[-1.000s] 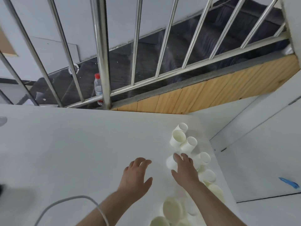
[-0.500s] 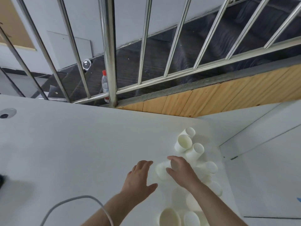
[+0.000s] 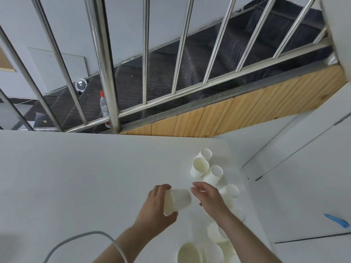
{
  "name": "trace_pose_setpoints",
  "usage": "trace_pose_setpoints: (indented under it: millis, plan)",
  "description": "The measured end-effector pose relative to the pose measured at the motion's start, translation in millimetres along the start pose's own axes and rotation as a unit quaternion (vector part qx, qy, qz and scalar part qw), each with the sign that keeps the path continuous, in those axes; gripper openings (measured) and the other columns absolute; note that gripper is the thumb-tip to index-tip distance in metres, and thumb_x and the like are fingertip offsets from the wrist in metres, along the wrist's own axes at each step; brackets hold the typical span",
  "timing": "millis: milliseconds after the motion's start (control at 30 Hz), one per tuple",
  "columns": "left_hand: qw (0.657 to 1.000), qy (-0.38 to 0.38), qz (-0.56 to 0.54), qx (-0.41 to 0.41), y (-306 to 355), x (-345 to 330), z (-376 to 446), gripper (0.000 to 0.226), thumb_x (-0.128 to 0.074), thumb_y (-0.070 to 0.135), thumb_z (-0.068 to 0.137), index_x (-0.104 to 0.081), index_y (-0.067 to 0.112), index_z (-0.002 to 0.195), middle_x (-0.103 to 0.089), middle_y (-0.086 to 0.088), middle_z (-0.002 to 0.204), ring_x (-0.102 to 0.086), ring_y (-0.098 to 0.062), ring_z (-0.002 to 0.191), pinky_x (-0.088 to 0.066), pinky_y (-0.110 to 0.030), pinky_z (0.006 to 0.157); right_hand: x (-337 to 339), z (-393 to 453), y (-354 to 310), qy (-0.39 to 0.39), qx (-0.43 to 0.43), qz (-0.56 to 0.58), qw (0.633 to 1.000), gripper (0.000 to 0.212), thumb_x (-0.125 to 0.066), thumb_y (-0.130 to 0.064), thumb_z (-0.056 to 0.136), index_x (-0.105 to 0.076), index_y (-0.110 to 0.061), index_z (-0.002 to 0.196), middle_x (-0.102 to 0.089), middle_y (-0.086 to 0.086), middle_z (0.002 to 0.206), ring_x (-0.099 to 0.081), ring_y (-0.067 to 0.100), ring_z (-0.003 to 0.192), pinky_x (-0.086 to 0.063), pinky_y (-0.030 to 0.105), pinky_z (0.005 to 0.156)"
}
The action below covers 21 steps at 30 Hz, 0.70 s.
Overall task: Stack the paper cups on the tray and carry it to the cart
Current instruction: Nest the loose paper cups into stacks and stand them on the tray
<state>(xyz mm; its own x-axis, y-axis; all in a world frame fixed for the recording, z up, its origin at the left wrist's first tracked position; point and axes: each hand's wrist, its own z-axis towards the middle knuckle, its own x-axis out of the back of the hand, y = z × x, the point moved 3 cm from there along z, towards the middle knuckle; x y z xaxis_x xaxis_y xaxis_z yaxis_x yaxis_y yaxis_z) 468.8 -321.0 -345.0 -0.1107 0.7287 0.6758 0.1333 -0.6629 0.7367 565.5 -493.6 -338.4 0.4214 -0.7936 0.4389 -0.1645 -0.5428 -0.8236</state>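
From the head camera we see our left hand (image 3: 155, 207) now curled round a paper cup (image 3: 178, 201), thumb under its rim and fingertips over the top, the cup lying on its side with its mouth toward the palm and its base pointing right. Half a second ago that hand lay flat and empty on the table (image 3: 76, 177) while the right hand covered this cup; since then the cup has passed across to the left. Our right hand (image 3: 209, 198) now sits just right of the cup's base, fingers loosely bent and holding nothing, its fingertips close to the base, though we cannot tell whether they touch it. Beyond the right hand, up and to the right of the grip, three loose cups (image 3: 201, 167) lie tipped together as before, and one more cup (image 3: 230, 191) lies just right of the right wrist. Below the grip, near our forearms, more cups (image 3: 190, 254) cluster at the bottom edge, some partly hidden by the right arm. A grey cable (image 3: 79, 237) arcs across the table below and left of the grip. Far above it stand the railing (image 3: 103, 63) and a bottle (image 3: 104, 107) behind a post. The view has also tilted slightly since the earlier frame.
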Motion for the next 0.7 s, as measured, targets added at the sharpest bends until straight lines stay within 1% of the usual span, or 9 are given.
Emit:
trace_pose_setpoints:
  millis: [33,67,100,167,233,433,567,633,700]
  plan:
    - [0.999,-0.01,0.031,0.012,0,1,0,0.068,-0.067,0.035,0.075,-0.034,0.024,0.134,-0.04,0.011,0.127,-0.04,-0.01,0.115,-0.041,-0.019,0.092,8,1,5,0.057,0.025,-0.095,0.994,0.031,-0.065,-0.035,0.089,-0.061,-0.028,0.119,-0.06,-0.006,0.122,-0.056,0.012,0.114,-0.047,0.027,0.09]
    - [0.997,-0.026,0.065,0.027,-1,1,1,0.069,-0.065,0.034,0.077,-0.031,0.024,0.136,-0.039,0.009,0.13,-0.037,-0.013,0.118,-0.04,-0.021,0.094,14,2,10,0.093,0.046,-0.192,0.976,0.039,-0.064,-0.035,0.09,-0.057,-0.025,0.126,-0.055,-0.005,0.128,-0.051,0.015,0.119,-0.045,0.028,0.094]
    - [0.993,-0.046,0.098,0.045,-2,1,0,0.07,-0.063,0.033,0.078,-0.028,0.025,0.139,-0.036,0.007,0.133,-0.035,-0.016,0.12,-0.041,-0.024,0.096,19,1,14,0.104,0.051,-0.28,0.953,0.046,-0.063,-0.035,0.09,-0.051,-0.024,0.134,-0.05,-0.003,0.133,-0.046,0.019,0.124,-0.044,0.03,0.095]
    - [0.983,-0.077,0.152,0.068,-5,0,-1,0.074,-0.06,0.031,0.079,-0.023,0.027,0.143,-0.033,0.004,0.135,-0.031,-0.019,0.124,-0.041,-0.028,0.099,24,1,23,0.085,0.022,-0.4,0.912,0.055,-0.059,-0.035,0.091,-0.04,-0.025,0.142,-0.04,-0.001,0.14,-0.038,0.022,0.13,-0.044,0.032,0.096]
    - [0.976,-0.091,0.187,0.072,-9,-2,-2,0.076,-0.058,0.028,0.08,-0.019,0.028,0.146,-0.031,0.003,0.137,-0.03,-0.02,0.125,-0.038,-0.028,0.1,26,2,29,0.058,-0.003,-0.451,0.891,0.057,-0.056,-0.033,0.092,-0.034,-0.027,0.144,-0.035,0.0,0.143,-0.035,0.023,0.131,-0.043,0.032,0.098]
    - [0.964,-0.117,0.219,0.092,-26,-10,-5,0.076,-0.059,0.021,0.082,-0.019,0.028,0.146,-0.031,0.002,0.14,-0.029,-0.021,0.129,-0.037,-0.03,0.101,24,9,39,0.037,-0.019,-0.448,0.893,0.054,-0.05,-0.011,0.093,-0.037,-0.026,0.144,-0.036,0.001,0.141,-0.041,0.023,0.126,-0.046,0.031,0.095]
    - [0.963,-0.123,0.22,0.092,-31,-15,-7,0.078,-0.062,0.027,0.082,-0.019,0.028,0.146,-0.03,0.002,0.142,-0.03,-0.021,0.131,-0.035,-0.033,0.103,23,10,35,0.037,0.0,-0.447,0.894,0.049,-0.053,-0.017,0.093,-0.041,-0.023,0.141,-0.045,0.002,0.135,-0.045,0.023,0.123,-0.041,0.028,0.098]
    - [0.965,-0.119,0.213,0.095,-32,-17,-8,0.084,-0.065,0.038,0.079,-0.017,0.029,0.147,-0.027,0.002,0.146,-0.027,-0.021,0.134,-0.031,-0.036,0.106,21,11,28,0.043,0.023,-0.398,0.916,0.049,-0.057,-0.021,0.091,-0.046,-0.022,0.139,-0.049,0.004,0.132,-0.046,0.023,0.124,-0.036,0.028,0.102]
    - [0.969,-0.104,0.208,0.086,-31,-16,-7,0.091,-0.066,0.052,0.076,-0.014,0.03,0.147,-0.023,0.004,0.149,-0.023,-0.019,0.138,-0.023,-0.039,0.112,17,10,18,0.053,0.015,-0.24,0.969,0.045,-0.063,-0.023,0.087,-0.054,-0.025,0.132,-0.055,0.0,0.127,-0.053,0.02,0.117,-0.041,0.031,0.1]
